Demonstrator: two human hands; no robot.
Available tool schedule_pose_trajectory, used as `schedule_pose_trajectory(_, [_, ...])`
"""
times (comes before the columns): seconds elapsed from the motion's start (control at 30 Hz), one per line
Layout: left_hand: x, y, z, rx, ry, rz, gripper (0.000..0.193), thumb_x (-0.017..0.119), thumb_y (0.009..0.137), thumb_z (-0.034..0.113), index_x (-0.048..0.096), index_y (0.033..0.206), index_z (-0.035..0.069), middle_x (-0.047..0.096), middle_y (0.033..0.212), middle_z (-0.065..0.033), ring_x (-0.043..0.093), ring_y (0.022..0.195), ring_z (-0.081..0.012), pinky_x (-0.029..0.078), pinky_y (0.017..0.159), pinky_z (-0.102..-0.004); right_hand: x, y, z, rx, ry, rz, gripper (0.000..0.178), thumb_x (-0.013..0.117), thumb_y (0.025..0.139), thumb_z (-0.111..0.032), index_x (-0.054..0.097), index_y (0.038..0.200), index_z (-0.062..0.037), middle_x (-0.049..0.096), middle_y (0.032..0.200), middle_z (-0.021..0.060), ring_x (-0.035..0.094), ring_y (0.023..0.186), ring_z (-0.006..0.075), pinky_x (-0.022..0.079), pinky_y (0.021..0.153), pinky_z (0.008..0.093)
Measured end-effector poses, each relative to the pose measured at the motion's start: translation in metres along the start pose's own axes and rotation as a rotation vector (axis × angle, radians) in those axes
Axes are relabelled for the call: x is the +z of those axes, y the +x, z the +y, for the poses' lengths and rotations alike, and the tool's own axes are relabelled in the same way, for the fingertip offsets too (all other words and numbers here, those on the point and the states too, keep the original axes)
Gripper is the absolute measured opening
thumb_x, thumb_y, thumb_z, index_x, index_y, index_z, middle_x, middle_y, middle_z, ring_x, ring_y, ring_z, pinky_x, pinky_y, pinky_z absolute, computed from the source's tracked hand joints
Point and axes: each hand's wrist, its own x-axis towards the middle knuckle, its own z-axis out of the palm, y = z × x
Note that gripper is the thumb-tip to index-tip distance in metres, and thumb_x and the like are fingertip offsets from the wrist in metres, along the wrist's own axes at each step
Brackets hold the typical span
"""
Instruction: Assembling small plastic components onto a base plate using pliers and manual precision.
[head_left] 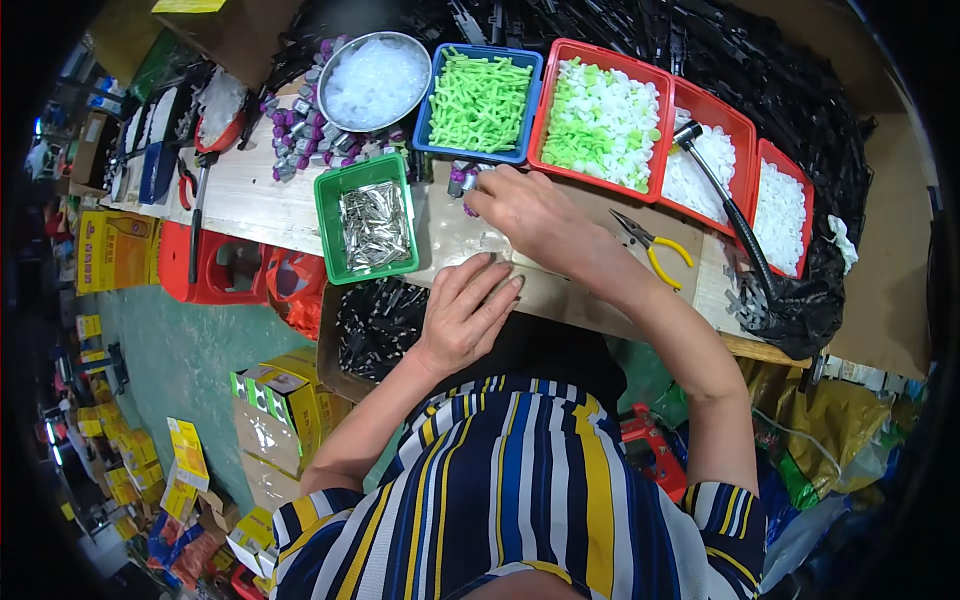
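Left of centre, the green tray (366,214) of metal pins is sitting within easy reach. The left hand (462,312) is lying flat on the bench (250,205), fingers spread, probably for steadying. At upper centre, the right hand (535,215) is pinching a small purple part (464,183) beside the blue tray (480,101).

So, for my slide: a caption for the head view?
Right hand picks a small part beside trays of plastic pieces; left hand rests flat.

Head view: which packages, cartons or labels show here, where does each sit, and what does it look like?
Yellow carton: left, beside the bench; boxy, red print.
Yellow-green printed boxes: floor below the bench edge, on plain brown cartons.
Small yellow boxes: scattered on the green floor, lower left.
Yellow sheet: top edge, on a brown carton.
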Motion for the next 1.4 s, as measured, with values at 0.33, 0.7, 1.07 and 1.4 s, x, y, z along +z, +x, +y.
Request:
schedule_pose_trajectory(0.33, [-0.004, 0.008, -0.003, -0.143, 0.012, 0.094, 0.028, 0.076, 0.077, 0.006, 0.072, 0.105, 0.005, 0.067, 0.109, -0.0085, 0.058, 0.108, -0.0316, 0.045, 0.085, -0.0402, -0.032, -0.004, -0.002, 0.112, 0.230, 0.085, 0.017, 0.071, 0.079, -0.005, 0.061, 0.093, -0.0013, 0.058, 0.091, 0.0108, 0.061, 0.089, 0.0277, 0.048, 0.074, 0.0387])
schedule_pose_trajectory(0.7, [0.006, 0.016, -0.006, -0.098, -0.029, 0.115, 0.028, 0.076, 0.073, 0.004, 0.072, 0.101, 0.004, 0.067, 0.106, -0.0080, 0.058, 0.107, -0.0316, 0.045, 0.085, -0.0407, -0.045, -0.050, -0.031, 0.452, 0.181, 0.088, 0.024, 0.077, 0.073, -0.005, 0.066, 0.095, -0.0023, 0.061, 0.089, 0.0103, 0.063, 0.081, 0.0283, 0.051, 0.070, 0.0371])
schedule_pose_trajectory(1.07, [0.008, 0.027, -0.002, -0.081, 0.000, 0.064, 0.031, 0.075, 0.076, 0.005, 0.071, 0.106, 0.003, 0.067, 0.107, -0.0085, 0.058, 0.108, -0.0313, 0.044, 0.086, -0.0401, -0.031, -0.055, -0.021, 0.459, 0.264, 0.127, 0.022, 0.077, 0.072, -0.005, 0.067, 0.091, -0.0019, 0.061, 0.093, 0.0104, 0.061, 0.086, 0.0295, 0.049, 0.073, 0.0381])
schedule_pose_trajectory(1.4, [0.022, 0.041, -0.012, 0.067, -0.001, -0.056, 0.033, 0.074, 0.079, 0.005, 0.067, 0.109, -0.006, 0.065, 0.110, -0.0163, 0.061, 0.108, -0.0338, 0.048, 0.083, -0.0417, -0.028, -0.062, -0.017, 0.401, 0.263, 0.237, 0.024, 0.076, 0.073, -0.006, 0.065, 0.094, -0.0021, 0.061, 0.093, 0.0105, 0.061, 0.088, 0.0309, 0.049, 0.074, 0.0386])
